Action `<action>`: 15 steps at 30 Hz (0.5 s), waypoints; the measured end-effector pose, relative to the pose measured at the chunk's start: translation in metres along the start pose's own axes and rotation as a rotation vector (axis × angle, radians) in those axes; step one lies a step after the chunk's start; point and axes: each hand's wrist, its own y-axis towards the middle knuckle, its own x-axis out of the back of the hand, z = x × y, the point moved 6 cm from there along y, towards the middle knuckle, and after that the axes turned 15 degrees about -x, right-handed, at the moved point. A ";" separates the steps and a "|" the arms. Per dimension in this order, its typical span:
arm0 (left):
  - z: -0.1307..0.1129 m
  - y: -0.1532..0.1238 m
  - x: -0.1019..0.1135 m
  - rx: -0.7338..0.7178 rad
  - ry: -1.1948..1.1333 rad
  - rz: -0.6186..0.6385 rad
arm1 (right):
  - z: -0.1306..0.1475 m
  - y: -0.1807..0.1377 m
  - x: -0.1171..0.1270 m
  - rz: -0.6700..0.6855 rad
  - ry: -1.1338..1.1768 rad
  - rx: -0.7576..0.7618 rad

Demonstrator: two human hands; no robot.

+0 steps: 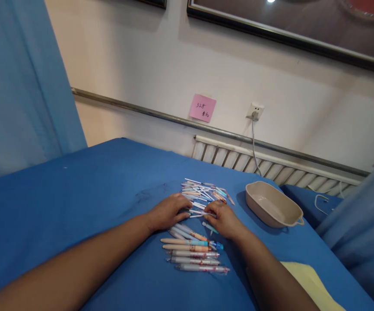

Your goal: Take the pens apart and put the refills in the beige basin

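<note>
Both hands are over a loose pile of pens and thin white sticks point(198, 182) on the blue cloth. My left hand point(170, 211) is at the pile's near left side, its fingers bent and closed at the end of a thin white stick point(196, 215). Across from it, my right hand point(224, 219) pinches the stick's other end. Under the right hand lies a short pen with a teal part point(210, 227). Nearer me, several pens point(190, 248) lie side by side in a rough row, with grey, peach and patterned barrels.
To the right of the pile stands a beige plastic basin point(273, 205). A yellow cloth or paper point(308, 285) lies by my right forearm. Behind the blue-covered table point(109, 190) are a white radiator point(239, 160), a metal rail point(161, 115) and a plugged-in socket point(255, 111). Blue curtains point(21, 86) hang on both sides.
</note>
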 end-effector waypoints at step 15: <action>0.000 0.002 0.003 0.013 0.047 -0.017 | -0.020 -0.003 0.029 -0.025 -0.131 -0.130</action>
